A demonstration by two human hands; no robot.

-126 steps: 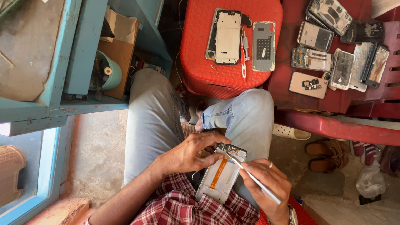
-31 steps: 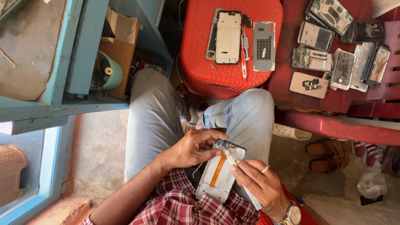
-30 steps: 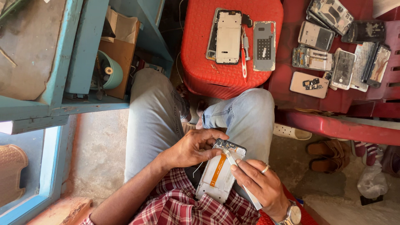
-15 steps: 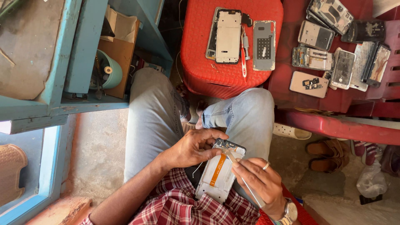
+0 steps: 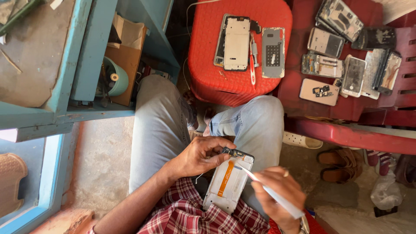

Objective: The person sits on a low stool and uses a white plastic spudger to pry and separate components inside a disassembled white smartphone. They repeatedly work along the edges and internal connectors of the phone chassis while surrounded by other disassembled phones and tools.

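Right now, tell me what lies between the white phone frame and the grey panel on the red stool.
In the head view, a red-handled tool lies lengthwise between the white phone frame and the grey panel on the red stool.

the right hand [image 5: 277, 193] hides the lower right edge of the opened phone [image 5: 229, 185] and its wrist runs off the bottom edge. the white tool [image 5: 273, 194] is blurred; its tip's contact cannot be told.

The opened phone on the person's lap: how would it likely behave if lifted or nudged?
The opened phone looks thin, flat and probably light, stiff enough to lift by one edge. Its exposed orange ribbon cable seems fragile. Resting on a sloping thigh, steadied by the left hand, it could slide if released.
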